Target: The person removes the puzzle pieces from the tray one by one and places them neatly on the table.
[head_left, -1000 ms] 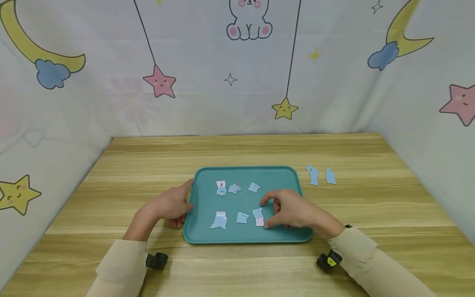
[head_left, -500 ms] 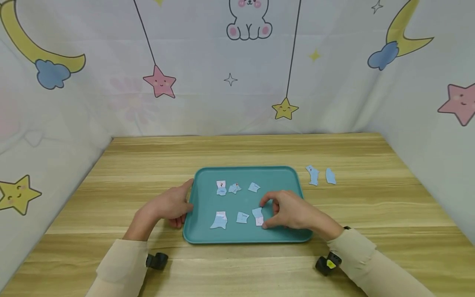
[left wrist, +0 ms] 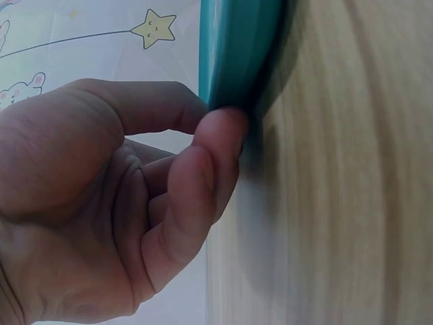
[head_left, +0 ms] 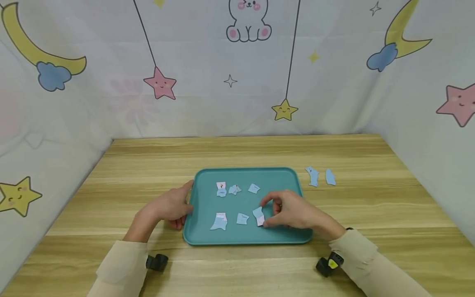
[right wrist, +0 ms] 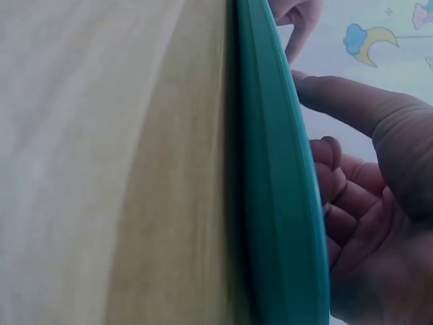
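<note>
A teal tray (head_left: 237, 239) holds several torn light-blue paper pieces. My left hand (head_left: 168, 204) grips its left edge, thumb and index finger at the rim; in the left wrist view the other fingers of the hand (left wrist: 135, 196) are curled beside the tray's side (left wrist: 240, 54). Over the tray's right part, my right hand (head_left: 293, 210) holds a blue-and-pink piece (head_left: 258, 216) between index finger and thumb, at its upper and lower ends. The right wrist view shows the hand (right wrist: 379, 176) behind the tray wall (right wrist: 281, 176), which hides that piece.
Two blue pieces, one forked (head_left: 313, 176) and one narrow (head_left: 330, 177), lie on the wooden table (head_left: 237, 272) right of the tray. Inside the tray, a piece (head_left: 242, 218) lies close left of the held one. A patterned cloth (head_left: 208, 53) hangs behind the table.
The piece at my right fingertips has turned slightly, its lower end shifting a little right. My left hand and the tray have stayed in place.
</note>
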Demonstrator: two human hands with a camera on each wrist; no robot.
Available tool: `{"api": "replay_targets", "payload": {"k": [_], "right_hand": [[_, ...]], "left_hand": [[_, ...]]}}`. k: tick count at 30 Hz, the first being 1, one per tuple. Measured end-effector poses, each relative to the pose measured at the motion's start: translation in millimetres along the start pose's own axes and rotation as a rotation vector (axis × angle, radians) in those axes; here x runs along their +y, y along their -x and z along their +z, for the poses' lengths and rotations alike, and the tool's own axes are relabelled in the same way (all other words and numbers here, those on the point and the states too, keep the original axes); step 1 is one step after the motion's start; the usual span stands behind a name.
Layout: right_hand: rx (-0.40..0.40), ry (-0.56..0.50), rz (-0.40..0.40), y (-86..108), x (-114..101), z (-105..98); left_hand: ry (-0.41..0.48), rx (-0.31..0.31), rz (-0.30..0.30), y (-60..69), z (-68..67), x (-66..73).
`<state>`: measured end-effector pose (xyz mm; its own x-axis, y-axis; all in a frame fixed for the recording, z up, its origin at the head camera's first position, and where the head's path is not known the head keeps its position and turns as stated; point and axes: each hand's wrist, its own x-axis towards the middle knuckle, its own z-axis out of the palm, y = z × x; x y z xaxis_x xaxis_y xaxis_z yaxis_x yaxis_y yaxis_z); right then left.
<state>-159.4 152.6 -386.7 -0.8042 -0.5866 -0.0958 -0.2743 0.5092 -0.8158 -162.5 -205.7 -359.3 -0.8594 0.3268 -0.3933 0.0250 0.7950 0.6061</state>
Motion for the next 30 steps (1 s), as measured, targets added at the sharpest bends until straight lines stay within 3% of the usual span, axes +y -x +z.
{"api": "replay_targets", "payload": {"k": [16,30], "right_hand": [[0.045,-0.142,-0.037,1.3,12.0,-16.1],[0.120,-0.138,-0.023,4.8,19.3,-27.7]], "left_hand": [[0.005,0.004,0.003,-0.7,0.5,0.1],[0.001,0.004,-0.009,1.0,0.7,1.3]]}}
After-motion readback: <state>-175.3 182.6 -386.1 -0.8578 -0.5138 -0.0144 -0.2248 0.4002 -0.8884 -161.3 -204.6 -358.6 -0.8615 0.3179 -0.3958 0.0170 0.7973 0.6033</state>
